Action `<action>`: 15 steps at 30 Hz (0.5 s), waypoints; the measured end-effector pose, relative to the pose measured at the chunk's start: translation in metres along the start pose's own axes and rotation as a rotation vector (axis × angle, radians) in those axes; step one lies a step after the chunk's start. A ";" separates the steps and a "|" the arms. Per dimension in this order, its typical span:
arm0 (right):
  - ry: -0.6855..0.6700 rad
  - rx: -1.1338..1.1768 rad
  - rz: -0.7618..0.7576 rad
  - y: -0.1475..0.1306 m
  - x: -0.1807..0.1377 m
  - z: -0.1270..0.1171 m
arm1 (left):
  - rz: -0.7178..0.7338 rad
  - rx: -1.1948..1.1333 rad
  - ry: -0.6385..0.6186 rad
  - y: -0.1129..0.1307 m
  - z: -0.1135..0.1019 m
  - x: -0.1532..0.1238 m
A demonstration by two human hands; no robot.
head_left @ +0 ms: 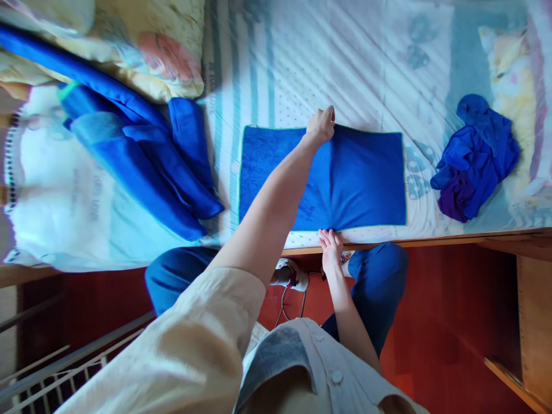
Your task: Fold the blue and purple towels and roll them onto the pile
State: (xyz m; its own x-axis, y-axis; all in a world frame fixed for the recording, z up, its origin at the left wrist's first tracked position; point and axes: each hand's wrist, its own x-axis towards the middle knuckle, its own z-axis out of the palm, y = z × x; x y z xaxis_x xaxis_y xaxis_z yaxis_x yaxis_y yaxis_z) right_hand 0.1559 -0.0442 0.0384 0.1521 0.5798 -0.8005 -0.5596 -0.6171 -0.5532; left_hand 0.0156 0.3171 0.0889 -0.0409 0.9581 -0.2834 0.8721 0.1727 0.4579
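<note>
A blue towel [362,178] with a green hem lies spread flat on the bed near its front edge. My left hand [321,123] reaches across it and pinches its far edge at the middle, fingers closed. My right hand [331,246] presses on the near edge of the same towel at the middle, fingers curled over the hem. A crease runs between the two hands.
A stack of folded blue towels [142,161] lies to the left on the mattress [345,63]. A crumpled heap of blue cloth [474,155] sits at the right. Pillows [150,52] are at the back left. The wooden bed rail [431,242] and red floor [444,328] are below.
</note>
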 end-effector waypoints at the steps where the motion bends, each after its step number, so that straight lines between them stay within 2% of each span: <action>1: -0.006 0.001 -0.013 0.002 -0.003 -0.003 | -0.005 -0.027 0.018 0.004 -0.007 -0.006; 5: -0.006 -0.042 -0.092 0.006 -0.019 -0.021 | 0.020 -0.211 0.059 0.016 -0.033 -0.030; 8: 0.026 -0.054 -0.183 -0.003 -0.032 -0.037 | 0.054 -0.318 0.119 0.022 -0.057 -0.048; 11: 0.063 -0.050 -0.279 -0.023 -0.043 -0.052 | 0.068 -0.332 0.188 0.030 -0.088 -0.073; 15: 0.067 -0.033 -0.463 -0.059 -0.057 -0.070 | 0.095 -0.373 0.225 0.041 -0.135 -0.120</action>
State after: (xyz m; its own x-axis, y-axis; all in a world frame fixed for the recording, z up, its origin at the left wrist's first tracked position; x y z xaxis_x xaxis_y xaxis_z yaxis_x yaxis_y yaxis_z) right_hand 0.2371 -0.0780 0.1002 0.4324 0.7633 -0.4800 -0.3947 -0.3184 -0.8619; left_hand -0.0099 0.2399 0.2554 -0.1109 0.9924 -0.0538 0.6433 0.1129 0.7573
